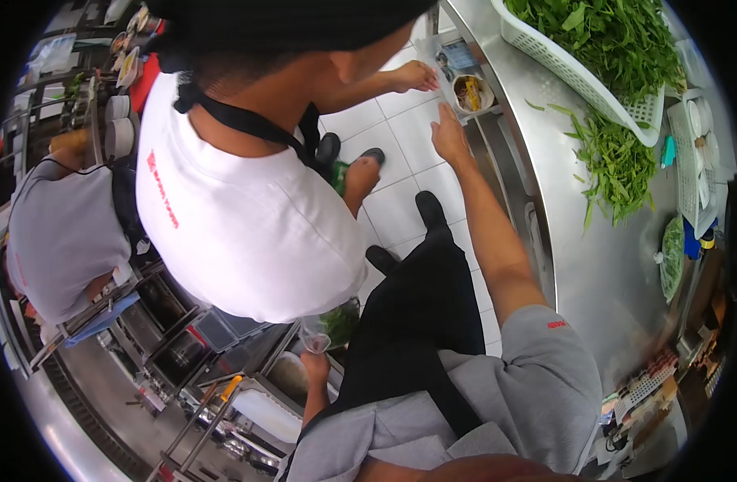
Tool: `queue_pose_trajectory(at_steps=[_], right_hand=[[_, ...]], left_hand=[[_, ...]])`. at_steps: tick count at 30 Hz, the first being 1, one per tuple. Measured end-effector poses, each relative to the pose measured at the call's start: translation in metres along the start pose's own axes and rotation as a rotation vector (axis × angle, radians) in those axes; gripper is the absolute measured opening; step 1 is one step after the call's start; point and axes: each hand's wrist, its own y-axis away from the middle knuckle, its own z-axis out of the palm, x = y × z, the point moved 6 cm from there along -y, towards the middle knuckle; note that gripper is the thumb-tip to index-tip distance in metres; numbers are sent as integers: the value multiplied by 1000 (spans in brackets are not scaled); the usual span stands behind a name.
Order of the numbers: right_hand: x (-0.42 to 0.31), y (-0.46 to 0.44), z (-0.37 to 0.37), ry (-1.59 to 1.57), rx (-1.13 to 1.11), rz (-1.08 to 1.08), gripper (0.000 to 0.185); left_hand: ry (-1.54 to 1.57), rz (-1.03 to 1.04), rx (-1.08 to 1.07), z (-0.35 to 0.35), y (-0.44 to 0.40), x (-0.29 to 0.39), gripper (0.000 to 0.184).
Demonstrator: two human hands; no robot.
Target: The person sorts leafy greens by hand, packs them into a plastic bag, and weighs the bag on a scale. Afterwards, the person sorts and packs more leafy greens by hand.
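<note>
Low on the left, my left hand (314, 365) is closed around the gathered neck of a clear plastic bag (317, 344). Leafy greens (341, 323) show in the bag, partly behind a co-worker's white shirt. My right arm reaches forward, and my right hand (450, 138) has its fingers stretched out at the front of a pulled-out drawer (465, 60). Whether the fingertips touch the drawer I cannot tell. In the drawer sits a round container (473, 93) with yellow items. A co-worker's hand (417, 75) is at the drawer's other side.
The co-worker in white (248, 217) stands close on my left, a green item (339, 178) in the other hand. A steel counter (545, 161) at right bears a white basket (577, 72) of greens, loose leaves (618, 173) and a bagged green bundle (671, 257). Another person (67, 233) bends far left.
</note>
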Motion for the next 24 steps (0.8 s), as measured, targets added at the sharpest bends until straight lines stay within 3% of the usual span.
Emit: queue_pose_trajectory(at_steps=[5, 8, 12, 15, 18, 19, 20, 21, 23, 24], right_hand=[[30, -16, -11, -5, 33, 142, 71], [62, -38, -28, -11, 147, 208, 72], [72, -47, -49, -4, 162, 442, 74], [48, -19, -54, 121, 150, 239, 73], [95, 31, 16, -37, -120, 77, 70], [63, 69, 4, -175, -387, 184, 72], [52, 107, 18, -506, -654, 256, 72], [-6, 154, -20, -607, -878, 369, 73], [-54, 225, -38, -769, -1080, 353, 82], [-87, 250, -57, -763, -1075, 247, 83]], left_hand=[[43, 25, -68, 2, 2, 34, 17], [86, 151, -89, 2, 8, 70, 17], [212, 110, -115, 5, 9, 112, 17], [139, 307, -140, 8, 3, 132, 19], [162, 547, -135, 2, 2, 169, 20], [169, 626, -133, 2, 1, 179, 20], [137, 621, -162, 0, 1, 191, 16], [185, 705, -176, 1, -3, 201, 16], [238, 793, -213, 0, -6, 219, 19], [220, 848, -256, 3, -11, 225, 22]])
